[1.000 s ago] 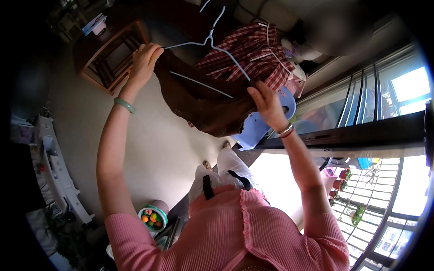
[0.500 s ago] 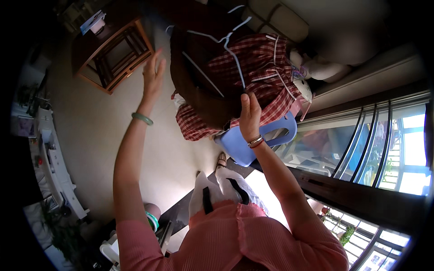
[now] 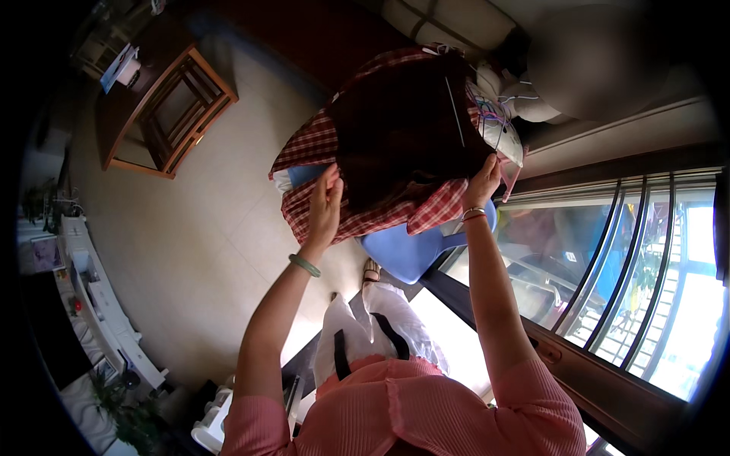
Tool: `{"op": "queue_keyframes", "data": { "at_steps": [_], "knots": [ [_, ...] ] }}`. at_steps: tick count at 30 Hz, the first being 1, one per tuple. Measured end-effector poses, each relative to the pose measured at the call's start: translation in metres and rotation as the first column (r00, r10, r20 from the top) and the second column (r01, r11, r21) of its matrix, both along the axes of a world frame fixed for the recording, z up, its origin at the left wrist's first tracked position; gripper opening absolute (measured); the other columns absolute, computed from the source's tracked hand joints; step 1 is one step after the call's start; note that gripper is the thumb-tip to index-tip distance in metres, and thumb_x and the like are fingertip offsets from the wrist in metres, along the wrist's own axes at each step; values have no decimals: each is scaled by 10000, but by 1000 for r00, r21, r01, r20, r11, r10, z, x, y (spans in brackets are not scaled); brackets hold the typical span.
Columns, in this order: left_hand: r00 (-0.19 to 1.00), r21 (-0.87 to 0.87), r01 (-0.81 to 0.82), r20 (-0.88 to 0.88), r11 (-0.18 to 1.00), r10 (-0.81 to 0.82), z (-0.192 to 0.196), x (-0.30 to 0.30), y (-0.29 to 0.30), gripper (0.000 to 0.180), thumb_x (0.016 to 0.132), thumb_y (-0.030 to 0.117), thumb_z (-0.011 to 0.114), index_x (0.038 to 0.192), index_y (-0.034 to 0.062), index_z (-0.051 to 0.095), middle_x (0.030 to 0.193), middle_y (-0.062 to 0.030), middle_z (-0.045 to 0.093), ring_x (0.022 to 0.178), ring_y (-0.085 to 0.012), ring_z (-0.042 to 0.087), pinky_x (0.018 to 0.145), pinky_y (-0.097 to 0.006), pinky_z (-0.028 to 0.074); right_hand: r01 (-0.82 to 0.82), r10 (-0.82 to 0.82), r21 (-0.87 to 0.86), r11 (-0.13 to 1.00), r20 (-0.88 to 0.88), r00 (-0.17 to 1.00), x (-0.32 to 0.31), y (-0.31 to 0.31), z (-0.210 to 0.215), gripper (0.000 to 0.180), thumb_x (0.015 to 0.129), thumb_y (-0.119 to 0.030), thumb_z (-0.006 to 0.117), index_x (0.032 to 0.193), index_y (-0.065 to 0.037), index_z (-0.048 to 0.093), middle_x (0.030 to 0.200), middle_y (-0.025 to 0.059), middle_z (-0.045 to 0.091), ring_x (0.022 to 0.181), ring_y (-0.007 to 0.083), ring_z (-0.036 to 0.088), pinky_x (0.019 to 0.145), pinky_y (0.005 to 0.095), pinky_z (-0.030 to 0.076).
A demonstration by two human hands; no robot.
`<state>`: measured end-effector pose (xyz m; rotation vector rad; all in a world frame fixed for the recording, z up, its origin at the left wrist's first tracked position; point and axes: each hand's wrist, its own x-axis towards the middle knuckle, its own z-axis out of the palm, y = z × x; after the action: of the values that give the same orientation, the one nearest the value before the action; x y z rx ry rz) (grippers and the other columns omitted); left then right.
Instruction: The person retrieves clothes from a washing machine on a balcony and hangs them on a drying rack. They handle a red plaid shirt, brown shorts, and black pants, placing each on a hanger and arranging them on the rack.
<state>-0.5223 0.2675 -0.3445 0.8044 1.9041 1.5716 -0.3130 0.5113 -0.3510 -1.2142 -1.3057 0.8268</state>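
A dark brown garment point(image 3: 403, 114) with a thin pale stripe is spread over red plaid clothing point(image 3: 308, 144). My right hand point(image 3: 482, 185) has its fingers closed on the garment's near right corner. At the left edge of the same garment, my left hand point(image 3: 325, 209) pinches the cloth, though its fingertips are partly hidden. Under the pile is a blue plastic chair point(image 3: 407, 247). Beyond my right hand, thin coloured hangers point(image 3: 490, 114) lie by a white rounded thing.
At the far left stands a wooden table point(image 3: 167, 114) with a small item on top. A sliding window point(image 3: 578, 251) runs along the right. White shelving point(image 3: 99, 296) with plants lines the left side. A beige cushion point(image 3: 456, 19) sits at the back.
The dark garment has been spread flat across the plaid clothing. The pale blue hanger no longer shows on it. My left hand has moved right onto its edge; my right hand has shifted right.
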Motion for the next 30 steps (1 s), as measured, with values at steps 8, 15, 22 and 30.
{"op": "queue_keyframes", "data": {
  "at_steps": [8, 15, 22, 30],
  "knots": [
    [958, -19, 175, 235, 984, -165, -15, 70, 27, 531, 1003, 420, 450, 1419, 96, 389, 1366, -181, 481, 1264, -263, 467, 1049, -372, 372, 120, -36, -190, 974, 394, 918, 24, 19, -12, 367, 905, -320, 615, 948, 42, 649, 797, 176, 664, 733, 292, 629, 699, 392, 471],
    [737, 81, 344, 594, 935, -323, 26, 110, 5, 646, 996, 532, 348, 1481, 110, 279, 1474, -155, 362, 1335, -264, 390, 1085, -419, 331, 50, -28, -116, 992, 181, 983, 58, -48, 4, 424, 957, -372, 539, 1107, 12, 637, 963, 196, 668, 919, 275, 644, 810, 346, 486],
    [432, 320, 332, 785, 887, -445, 69, 155, -53, 726, 981, 581, 321, 1504, 89, 215, 1532, -108, 283, 1402, -230, 278, 1135, -396, 229, -539, 95, -320, 779, -789, 607, 79, -240, 65, 692, 1004, -534, 300, 1458, -12, 311, 1496, 124, 364, 1371, 267, 352, 1076, 404, 324],
    [258, 324, 549, 811, 770, -526, 87, 230, -135, 632, 1008, 497, 339, 1494, 104, 243, 1517, -124, 294, 1391, -242, 301, 1122, -388, 277, -443, -104, -336, 831, -877, 469, 161, -391, 83, 698, 1003, -535, 305, 1449, 1, 318, 1492, 138, 358, 1362, 266, 368, 1106, 384, 308]
  ]
}}
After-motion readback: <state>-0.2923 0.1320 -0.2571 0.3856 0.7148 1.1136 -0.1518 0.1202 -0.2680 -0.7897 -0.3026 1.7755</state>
